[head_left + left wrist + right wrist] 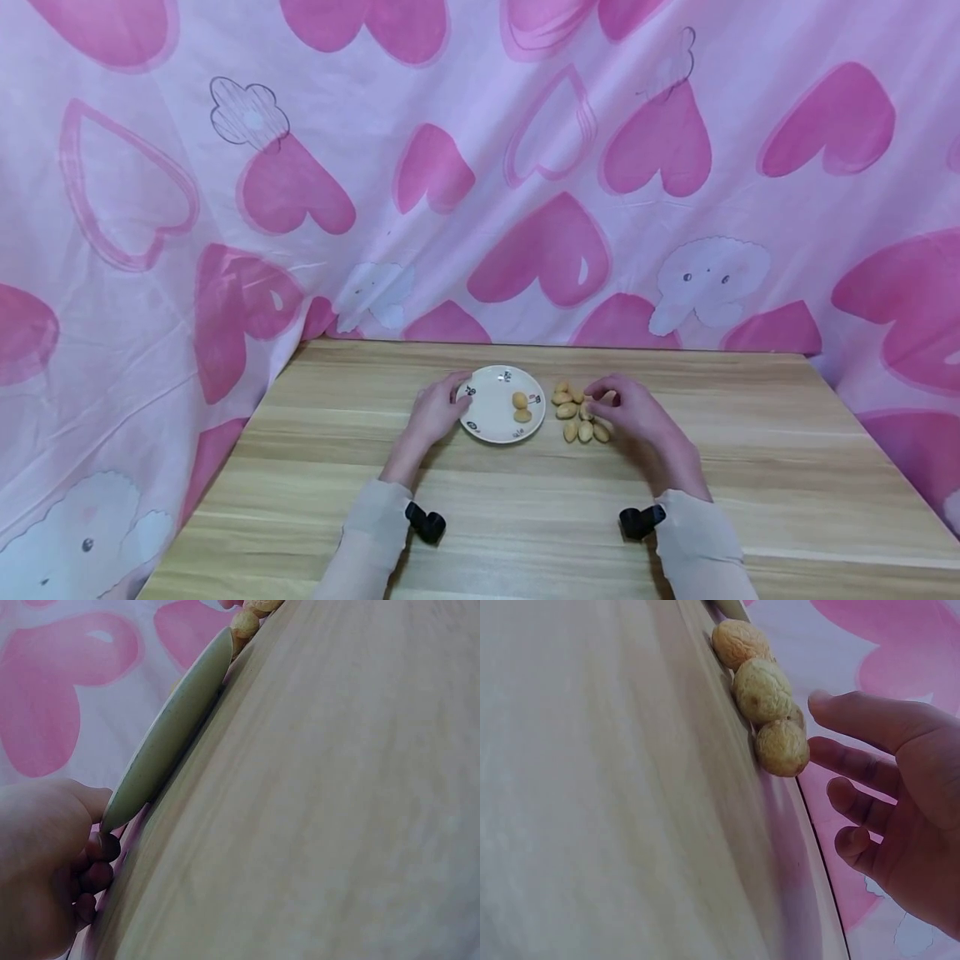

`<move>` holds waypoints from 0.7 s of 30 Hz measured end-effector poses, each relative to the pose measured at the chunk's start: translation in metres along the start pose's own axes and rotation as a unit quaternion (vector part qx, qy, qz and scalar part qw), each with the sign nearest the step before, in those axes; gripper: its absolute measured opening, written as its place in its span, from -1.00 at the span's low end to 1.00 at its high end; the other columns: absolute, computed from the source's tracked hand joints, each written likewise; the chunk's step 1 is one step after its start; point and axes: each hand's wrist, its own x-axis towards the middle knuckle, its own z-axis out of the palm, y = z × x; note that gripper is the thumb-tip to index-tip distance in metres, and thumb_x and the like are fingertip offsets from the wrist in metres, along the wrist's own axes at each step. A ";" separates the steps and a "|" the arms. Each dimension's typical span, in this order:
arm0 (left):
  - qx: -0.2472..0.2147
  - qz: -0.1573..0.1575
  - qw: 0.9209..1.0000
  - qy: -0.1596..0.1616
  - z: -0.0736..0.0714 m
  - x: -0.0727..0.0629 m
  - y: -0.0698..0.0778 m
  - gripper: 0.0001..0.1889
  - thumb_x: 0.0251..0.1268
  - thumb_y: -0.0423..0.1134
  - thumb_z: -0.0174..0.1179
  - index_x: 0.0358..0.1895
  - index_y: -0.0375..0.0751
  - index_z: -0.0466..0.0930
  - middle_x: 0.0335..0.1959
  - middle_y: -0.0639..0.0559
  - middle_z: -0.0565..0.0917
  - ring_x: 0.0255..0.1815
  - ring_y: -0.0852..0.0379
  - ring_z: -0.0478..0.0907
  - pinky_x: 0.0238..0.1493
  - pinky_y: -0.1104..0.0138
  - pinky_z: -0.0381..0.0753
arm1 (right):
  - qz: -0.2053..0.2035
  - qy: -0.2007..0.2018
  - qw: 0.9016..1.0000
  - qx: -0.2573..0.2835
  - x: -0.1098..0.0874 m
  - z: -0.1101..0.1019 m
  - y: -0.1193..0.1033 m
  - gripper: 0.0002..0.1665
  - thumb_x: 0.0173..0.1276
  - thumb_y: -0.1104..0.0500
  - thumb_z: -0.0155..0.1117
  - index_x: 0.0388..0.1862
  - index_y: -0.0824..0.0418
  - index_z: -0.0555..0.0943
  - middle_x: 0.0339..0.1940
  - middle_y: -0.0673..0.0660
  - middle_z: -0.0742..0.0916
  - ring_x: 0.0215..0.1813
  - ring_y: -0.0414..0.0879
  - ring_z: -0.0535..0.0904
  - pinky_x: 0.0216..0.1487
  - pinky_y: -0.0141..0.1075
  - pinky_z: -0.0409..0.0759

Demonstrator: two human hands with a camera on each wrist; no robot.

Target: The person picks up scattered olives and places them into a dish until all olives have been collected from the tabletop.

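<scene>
A white plate [491, 417] with small dark prints round its edge stands on the table. My left hand [438, 408] pinches its left rim, with the thumb on top and curled fingers [97, 877] below. Two small, oval, yellow-brown fruits [521, 414] lie on the plate's right side. To the right of the plate, several more such wrinkled fruits [763, 691] sit in a loose group. My right hand [630, 408] reaches over the group's right edge. In the right wrist view its thumb [855, 716] and fingers are spread apart, fingertips right at the nearest fruit.
The wooden table [525, 525] carries the plate and the fruits near its far edge. A pink cloth [360, 192] printed with hearts hangs behind the table and down its left side. Black wrist cameras [426, 525] are strapped on both arms.
</scene>
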 end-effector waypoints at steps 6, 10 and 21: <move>-0.001 0.004 1.000 0.006 0.000 0.000 0.000 -0.51 0.33 -0.15 0.25 0.32 -0.08 0.51 -0.54 0.11 0.48 -0.49 0.16 0.38 0.09 0.03 0.38 | 0.004 -0.011 1.000 -0.003 0.002 0.001 0.006 -0.72 0.34 0.08 0.37 -0.02 0.12 0.69 -0.08 0.12 0.70 -0.19 -0.05 0.55 -0.18 -0.23 0.52; 0.001 0.003 1.000 0.006 0.000 0.001 -0.001 -0.51 0.33 -0.16 0.25 0.32 -0.08 0.51 -0.54 0.12 0.49 -0.49 0.16 0.38 0.09 0.03 0.39 | 0.002 -0.026 1.000 0.008 0.003 0.002 0.008 -0.72 0.34 0.08 0.36 -0.01 0.12 0.68 -0.14 0.09 0.73 -0.20 -0.08 0.56 -0.18 -0.25 0.51; -0.001 0.007 1.000 0.002 -0.001 0.000 0.000 -0.52 0.34 -0.17 0.24 0.31 -0.10 0.51 -0.55 0.12 0.48 -0.50 0.18 0.37 0.07 0.05 0.37 | 0.002 -0.029 0.999 0.026 0.002 0.005 0.006 -0.71 0.32 0.15 0.37 0.00 0.18 0.67 -0.15 0.12 0.71 -0.17 -0.06 0.55 -0.15 -0.24 0.51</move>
